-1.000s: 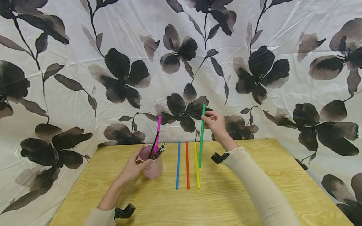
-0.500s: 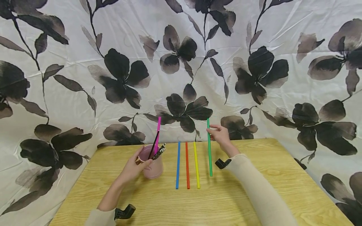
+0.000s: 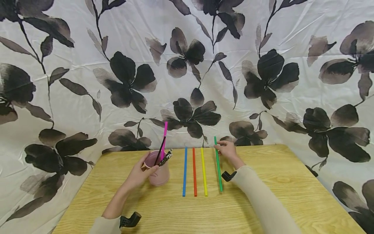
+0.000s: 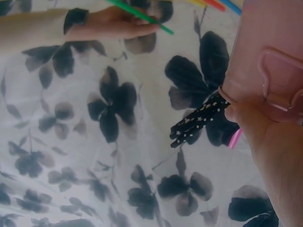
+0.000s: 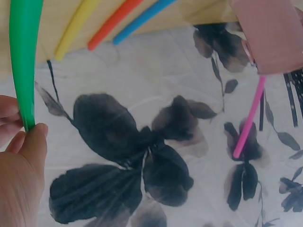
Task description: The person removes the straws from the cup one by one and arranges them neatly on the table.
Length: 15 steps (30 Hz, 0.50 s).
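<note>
My left hand (image 3: 140, 174) grips a pink cup (image 3: 161, 177) standing at the left of the table. A pink straw (image 3: 165, 133), a thin black straw (image 3: 160, 151) and black-and-white patterned straws (image 4: 201, 118) stick out of its mouth. My right hand (image 3: 228, 150) pinches a green straw (image 3: 218, 169) close to its far end, between thumb and fingers. That straw slants low over the table; whether its near end touches the wood cannot be told. To its left lie a yellow straw (image 3: 204, 172), a red straw (image 3: 194, 172) and a blue straw (image 3: 185, 172), spaced apart side by side.
A light wooden table (image 3: 175, 214) carries everything. Right behind its far edge hangs a white cloth (image 3: 216, 81) with dark flowers. Black wrist cameras sit on both sleeves.
My right hand has brought the green straw down and to the right, from above the yellow straw to a spot beside it. The left hand has stayed on the cup.
</note>
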Tool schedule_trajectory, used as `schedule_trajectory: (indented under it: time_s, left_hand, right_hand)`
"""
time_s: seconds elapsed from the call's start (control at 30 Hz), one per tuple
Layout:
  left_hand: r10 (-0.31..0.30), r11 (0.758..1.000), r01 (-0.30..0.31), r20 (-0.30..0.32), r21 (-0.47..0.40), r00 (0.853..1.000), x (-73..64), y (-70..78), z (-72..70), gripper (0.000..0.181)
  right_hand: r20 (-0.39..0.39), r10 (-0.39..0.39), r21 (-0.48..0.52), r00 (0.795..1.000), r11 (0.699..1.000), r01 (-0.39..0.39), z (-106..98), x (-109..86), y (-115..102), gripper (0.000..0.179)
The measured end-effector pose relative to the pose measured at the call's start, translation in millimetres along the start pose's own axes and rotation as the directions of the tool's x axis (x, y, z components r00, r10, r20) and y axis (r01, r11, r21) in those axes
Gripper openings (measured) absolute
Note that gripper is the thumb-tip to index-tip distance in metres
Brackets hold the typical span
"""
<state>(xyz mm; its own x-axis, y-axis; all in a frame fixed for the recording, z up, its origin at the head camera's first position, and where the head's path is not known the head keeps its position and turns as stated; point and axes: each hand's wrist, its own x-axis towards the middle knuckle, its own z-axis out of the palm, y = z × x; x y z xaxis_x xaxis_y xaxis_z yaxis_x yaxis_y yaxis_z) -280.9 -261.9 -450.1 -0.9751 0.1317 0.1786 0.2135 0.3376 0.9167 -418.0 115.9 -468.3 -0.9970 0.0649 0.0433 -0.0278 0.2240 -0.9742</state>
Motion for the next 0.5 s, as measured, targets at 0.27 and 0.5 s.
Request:
schedule_trajectory:
  time_s: [0.27, 0.5]
  left_hand:
    - [0.039, 0.999, -0.039, 0.006, -0.016, 0.999, -0.2, 0.1, 0.2, 0.077]
    - [0.013, 0.999, -0.013, -0.011, 0.043, 1.000, -0.7, 1.4, 0.9, 0.078]
  right_hand:
    - [0.002, 0.028, -0.050, 1.000, 0.998, -0.028, 9, 2.5, 17, 0.032]
    - [0.015, 0.063, -0.028, 0.998, 0.998, -0.063, 15, -3.9, 19, 0.033]
